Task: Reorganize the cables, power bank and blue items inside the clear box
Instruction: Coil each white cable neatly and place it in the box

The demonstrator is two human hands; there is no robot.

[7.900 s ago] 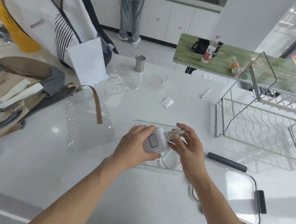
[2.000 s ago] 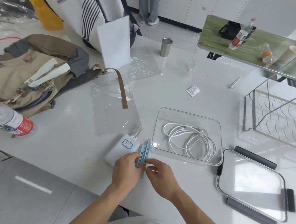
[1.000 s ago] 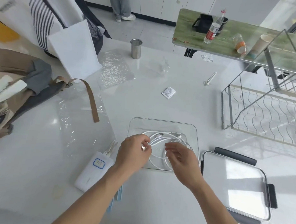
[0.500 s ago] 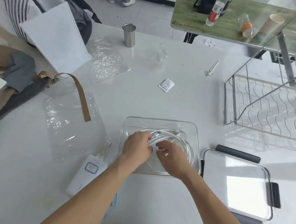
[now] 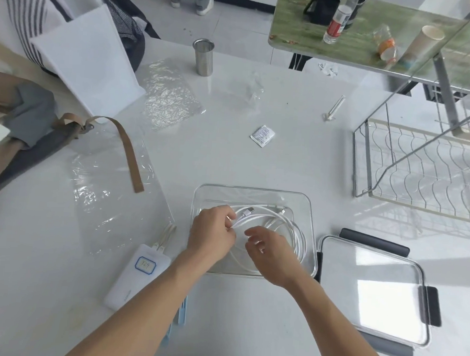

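The clear box (image 5: 255, 191) stands on the white table with coiled white cables (image 5: 294, 231) inside it. My left hand (image 5: 211, 235) is over the box's left side and pinches a strand of cable near its plug. My right hand (image 5: 272, 253) hovers over the coil with fingers curled; I cannot tell whether it holds a strand. The white power bank (image 5: 137, 277), with a blue-edged label and short cables at its far end, lies left of the box. The blue items (image 5: 182, 313) lie at the table's near edge, mostly hidden under my left forearm.
The box's lid (image 5: 372, 291) with dark clips lies to the right. A wire rack (image 5: 421, 172) fills the far right. Plastic bags (image 5: 109, 197), a brown strap (image 5: 129, 152), backpacks, a steel cup (image 5: 203, 57) and a small sachet (image 5: 262, 135) lie beyond and left.
The power bank and blue items were set down left of the box. Both hands then went into the box, and my left hand has lifted a cable strand.
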